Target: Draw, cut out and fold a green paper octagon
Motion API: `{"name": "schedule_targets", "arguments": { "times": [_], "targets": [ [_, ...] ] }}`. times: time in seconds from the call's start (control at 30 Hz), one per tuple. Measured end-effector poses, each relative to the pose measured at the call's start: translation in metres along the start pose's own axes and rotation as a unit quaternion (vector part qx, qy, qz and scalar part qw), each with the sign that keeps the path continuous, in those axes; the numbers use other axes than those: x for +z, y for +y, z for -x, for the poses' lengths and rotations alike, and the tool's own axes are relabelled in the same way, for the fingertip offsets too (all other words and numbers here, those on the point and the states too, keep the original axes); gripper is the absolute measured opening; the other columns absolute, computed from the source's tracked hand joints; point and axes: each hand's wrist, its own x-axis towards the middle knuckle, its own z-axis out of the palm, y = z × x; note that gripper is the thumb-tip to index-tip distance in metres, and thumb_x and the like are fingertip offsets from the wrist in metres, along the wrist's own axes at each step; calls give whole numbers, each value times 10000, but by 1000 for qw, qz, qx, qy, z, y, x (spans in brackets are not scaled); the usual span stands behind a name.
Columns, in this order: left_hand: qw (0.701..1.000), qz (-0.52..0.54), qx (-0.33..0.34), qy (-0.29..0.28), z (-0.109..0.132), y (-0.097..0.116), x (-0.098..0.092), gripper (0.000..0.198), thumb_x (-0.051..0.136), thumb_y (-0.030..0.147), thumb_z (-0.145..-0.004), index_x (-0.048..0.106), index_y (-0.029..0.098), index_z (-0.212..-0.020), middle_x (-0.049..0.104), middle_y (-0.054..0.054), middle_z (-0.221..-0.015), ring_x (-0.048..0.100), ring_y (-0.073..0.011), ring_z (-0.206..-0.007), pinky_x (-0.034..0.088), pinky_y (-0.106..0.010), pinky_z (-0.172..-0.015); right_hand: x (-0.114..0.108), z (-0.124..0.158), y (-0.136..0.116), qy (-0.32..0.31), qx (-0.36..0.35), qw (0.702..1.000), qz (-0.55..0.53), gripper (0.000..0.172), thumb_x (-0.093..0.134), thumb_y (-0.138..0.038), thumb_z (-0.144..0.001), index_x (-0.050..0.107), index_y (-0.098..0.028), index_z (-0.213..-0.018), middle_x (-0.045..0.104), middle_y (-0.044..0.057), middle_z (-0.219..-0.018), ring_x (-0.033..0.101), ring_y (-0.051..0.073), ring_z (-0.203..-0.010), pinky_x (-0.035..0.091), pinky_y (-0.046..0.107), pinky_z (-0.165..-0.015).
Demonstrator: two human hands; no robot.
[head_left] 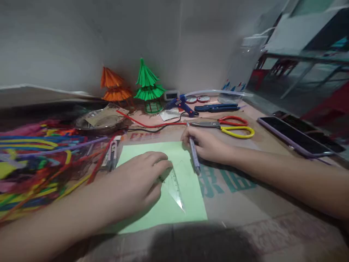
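Note:
A light green sheet of paper [174, 171] lies flat on the cardboard-covered table [245, 203] in front of me. My left hand [136, 183] rests on the sheet, fingers curled down onto a clear plastic set square [174, 189] whose tip points toward me. My right hand [207, 145] sits at the sheet's far right corner, closed on a pen [194, 153] that lies along the paper's right edge.
A heap of coloured pipe cleaners [35, 163] fills the left. Behind lie a utility knife [112, 154], a blue glue gun [181, 104], yellow and red scissors [229, 128], orange and green pipe-cleaner trees [148, 85]. Phones [294, 136] lie at right.

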Motion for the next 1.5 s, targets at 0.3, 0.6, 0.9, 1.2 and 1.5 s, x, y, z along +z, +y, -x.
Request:
{"name": "schedule_targets", "arguments": {
  "times": [0.3,0.6,0.9,1.2,1.5],
  "targets": [
    [990,-144,-7,7,-2,15,9,159,629,284,-985,658,191,-860,629,-48,-823,638,-276,-729,529,-429,-670,-1,4,-5,9,4,1000,-1,213,512,-29,-798,512,-223,-887,590,-16,-806,552,151,-714,434,244,-673],
    [994,-93,4,52,-3,13,19,192,503,233,-1039,679,164,-1003,679,-126,-1058,665,-320,-958,595,-503,-815,-4,3,-3,7,41,999,27,280,472,38,-759,548,-210,-864,608,-22,-785,555,143,-703,431,231,-666],
    [990,-77,3,120,-3,5,12,355,430,347,-1081,639,154,-1294,671,-157,-1342,637,-330,-1196,543,-504,-1002,-6,1,-2,6,51,999,2,279,470,43,-765,551,-213,-841,618,-23,-796,572,143,-723,438,236,-688],
    [974,-104,-199,16,-19,-71,-5,368,400,351,-1006,727,183,-1034,765,-147,-1090,712,-331,-1010,536,-426,-872,-6,-2,0,19,81,997,3,282,473,48,-766,535,-215,-847,603,-17,-787,565,159,-733,428,249,-691],
    [964,-130,-228,-51,-2,-56,-4,275,482,216,-883,719,217,-742,740,-90,-752,703,-269,-668,468,-349,-617,-1,2,4,-5,44,999,12,239,533,11,-793,552,-209,-885,619,-15,-823,568,147,-743,429,232,-684]
  ]
}}
